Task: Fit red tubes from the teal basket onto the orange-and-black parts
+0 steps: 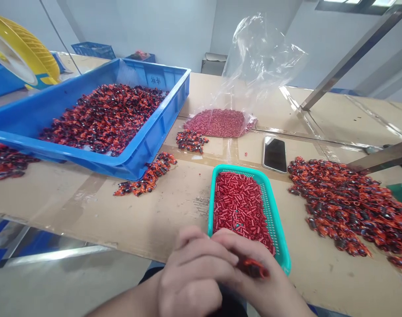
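Observation:
My left hand (191,275) and my right hand (267,286) are pressed together at the near edge of the table, fingers curled. Between them they pinch a small red and black part (253,267); which fingers grip it is hard to tell. Just beyond the hands stands a teal basket (282,237) filled with short red tubes (239,207). A heap of red-orange and black parts (349,207) lies to the right of the basket.
A big blue tray (148,141) of the same parts stands at the left, with small piles (148,174) beside it. A clear bag of red tubes (221,122), a phone (275,154), a yellow reel (19,53) and metal frame bars (352,55) are farther back.

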The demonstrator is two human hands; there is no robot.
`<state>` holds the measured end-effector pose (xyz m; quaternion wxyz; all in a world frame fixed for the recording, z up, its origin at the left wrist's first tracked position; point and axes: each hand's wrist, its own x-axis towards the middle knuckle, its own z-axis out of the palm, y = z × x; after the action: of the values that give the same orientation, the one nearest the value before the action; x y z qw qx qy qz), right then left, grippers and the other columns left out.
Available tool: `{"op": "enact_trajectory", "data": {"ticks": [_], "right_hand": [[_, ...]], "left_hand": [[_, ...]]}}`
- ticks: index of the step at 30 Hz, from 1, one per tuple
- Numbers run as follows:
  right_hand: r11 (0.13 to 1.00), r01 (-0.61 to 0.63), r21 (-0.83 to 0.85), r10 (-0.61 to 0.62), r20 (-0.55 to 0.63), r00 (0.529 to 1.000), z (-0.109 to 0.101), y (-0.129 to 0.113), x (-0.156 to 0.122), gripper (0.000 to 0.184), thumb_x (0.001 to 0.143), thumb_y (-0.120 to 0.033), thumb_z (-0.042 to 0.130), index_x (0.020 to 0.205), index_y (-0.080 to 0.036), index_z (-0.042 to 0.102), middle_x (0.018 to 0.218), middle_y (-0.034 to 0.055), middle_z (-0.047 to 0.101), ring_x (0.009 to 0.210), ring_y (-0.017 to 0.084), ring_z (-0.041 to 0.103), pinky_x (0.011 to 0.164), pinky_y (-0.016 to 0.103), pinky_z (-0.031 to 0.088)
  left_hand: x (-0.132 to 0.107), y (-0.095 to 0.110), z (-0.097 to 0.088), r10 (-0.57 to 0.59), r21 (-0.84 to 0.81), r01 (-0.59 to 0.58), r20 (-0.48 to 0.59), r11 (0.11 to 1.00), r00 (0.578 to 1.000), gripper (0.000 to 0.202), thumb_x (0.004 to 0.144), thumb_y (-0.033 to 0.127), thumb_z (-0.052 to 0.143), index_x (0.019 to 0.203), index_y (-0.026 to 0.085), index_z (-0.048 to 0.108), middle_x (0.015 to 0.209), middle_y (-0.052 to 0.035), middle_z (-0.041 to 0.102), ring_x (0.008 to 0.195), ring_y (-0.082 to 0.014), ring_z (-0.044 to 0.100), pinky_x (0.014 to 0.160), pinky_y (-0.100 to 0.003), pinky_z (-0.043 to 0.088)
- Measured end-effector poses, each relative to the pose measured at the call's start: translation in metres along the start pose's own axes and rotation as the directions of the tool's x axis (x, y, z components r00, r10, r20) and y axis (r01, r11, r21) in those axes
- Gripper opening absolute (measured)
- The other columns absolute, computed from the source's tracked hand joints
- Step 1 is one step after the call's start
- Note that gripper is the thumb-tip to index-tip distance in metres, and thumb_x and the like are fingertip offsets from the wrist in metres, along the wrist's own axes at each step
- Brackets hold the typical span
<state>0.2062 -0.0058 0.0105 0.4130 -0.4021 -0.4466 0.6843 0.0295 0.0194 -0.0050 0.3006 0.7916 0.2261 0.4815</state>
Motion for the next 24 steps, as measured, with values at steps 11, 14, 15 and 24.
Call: {"op": "enact_trajectory", "data": {"ticks": [11,14,15,24], "right_hand": [[0.672,-0.117,0.731,0.263,-0.088,0.961,0.0,0.002,0.015,0.045,0.082,-0.054,0.086,0.103,-0.016,0.077,0.1,0.0051,0.071,0.089,0.013,0.066,0.077,0.022,0.052],[0.615,-0.09,0.783,0.274,-0.105,0.956,0.0,-0.001,0.016,0.049,0.079,-0.055,0.087,0.105,-0.015,0.076,0.105,0.0059,0.071,0.096,0.016,0.065,0.085,0.026,0.054],[0.602,-0.086,0.794,0.273,-0.103,0.957,0.0,-0.001,0.015,0.048,0.08,-0.055,0.087,0.105,-0.015,0.076,0.104,0.0046,0.07,0.094,0.014,0.064,0.084,0.025,0.053],[0.752,-0.118,0.648,0.182,-0.033,0.983,0.01,-0.003,0.01,0.063,0.088,-0.075,0.066,0.118,-0.021,0.075,0.109,0.008,0.069,0.104,0.023,0.06,0.1,0.038,0.048]], "left_hand": [[0.006,-0.02,0.002,-0.129,-0.047,0.123,-0.156,0.991,0.979,0.036,0.092,-0.006,0.058,0.114,0.022,0.055,0.12,-0.0043,0.071,0.12,-0.0147,0.065,0.106,-0.029,0.051],[0.011,-0.016,-0.005,-0.047,0.149,0.046,0.003,0.988,0.999,0.031,0.094,0.001,0.064,0.121,0.018,0.06,0.122,-0.0066,0.072,0.128,-0.0187,0.057,0.112,-0.031,0.044],[0.013,-0.015,-0.006,-0.018,0.209,0.003,0.067,0.978,0.998,0.031,0.095,0.003,0.066,0.123,0.016,0.061,0.125,-0.0074,0.073,0.13,-0.0205,0.055,0.114,-0.033,0.041],[0.016,-0.016,0.003,-0.007,0.262,-0.036,0.162,0.964,0.987,0.023,0.102,0.005,0.057,0.12,0.019,0.064,0.112,-0.0037,0.079,0.114,-0.0204,0.062,0.105,-0.035,0.038]]}}
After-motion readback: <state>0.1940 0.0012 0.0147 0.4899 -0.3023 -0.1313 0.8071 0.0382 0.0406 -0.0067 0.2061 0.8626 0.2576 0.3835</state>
